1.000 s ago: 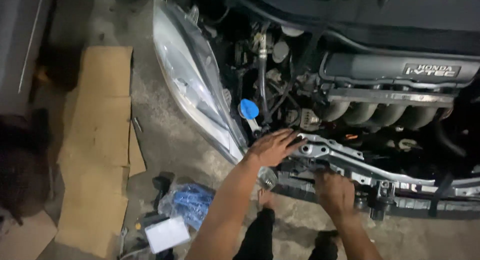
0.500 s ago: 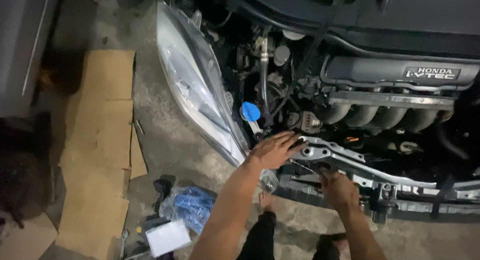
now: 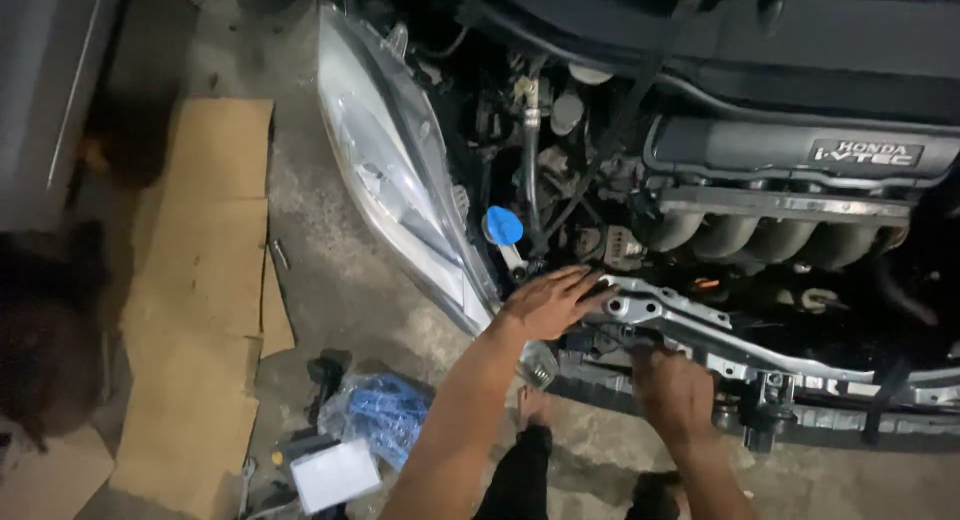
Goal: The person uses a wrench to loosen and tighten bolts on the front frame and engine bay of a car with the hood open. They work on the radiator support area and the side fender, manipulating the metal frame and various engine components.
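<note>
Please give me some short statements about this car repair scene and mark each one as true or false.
1. The left hand lies flat on the silver metal front support bar. True.
2. The round blue plastic cap is lying on the floor. False: it sits in the engine bay beside the clear headlight unit.
3. Flat brown cardboard sheets lie on the concrete floor. True.
4. The right hand holds a hammer. False: it grips under the bar; no tool shows.

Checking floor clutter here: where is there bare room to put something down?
Bare concrete floor lies between the flattened cardboard and the headlight. It is crowded lower down around the blue bag and white box, near the left hand.
</note>
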